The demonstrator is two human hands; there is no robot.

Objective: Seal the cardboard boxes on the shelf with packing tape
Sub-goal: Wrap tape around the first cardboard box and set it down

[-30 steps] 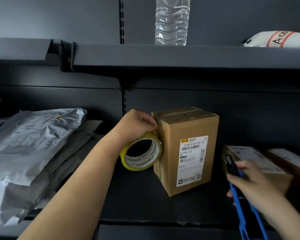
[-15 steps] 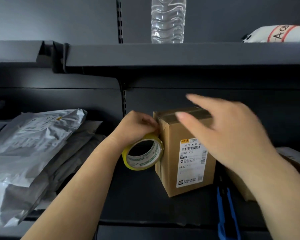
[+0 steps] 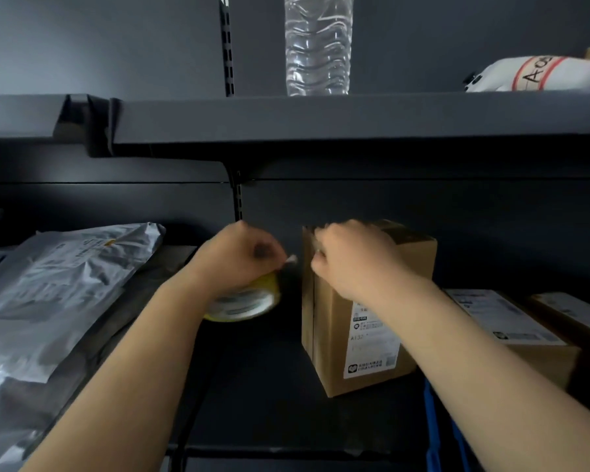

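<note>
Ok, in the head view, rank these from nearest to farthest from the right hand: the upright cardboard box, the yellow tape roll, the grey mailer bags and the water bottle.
1. The upright cardboard box: the right hand rests on its top left corner.
2. The yellow tape roll: just left of the box, under the left hand.
3. The water bottle: on the shelf above.
4. The grey mailer bags: far left.

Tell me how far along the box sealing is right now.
Early. The upright box has tape across its top and down its left side. In hand: the left hand grips the tape roll pulled clear; the right hand presses at the top corner. Left: the two flat boxes to the right, seams unclear.
</note>
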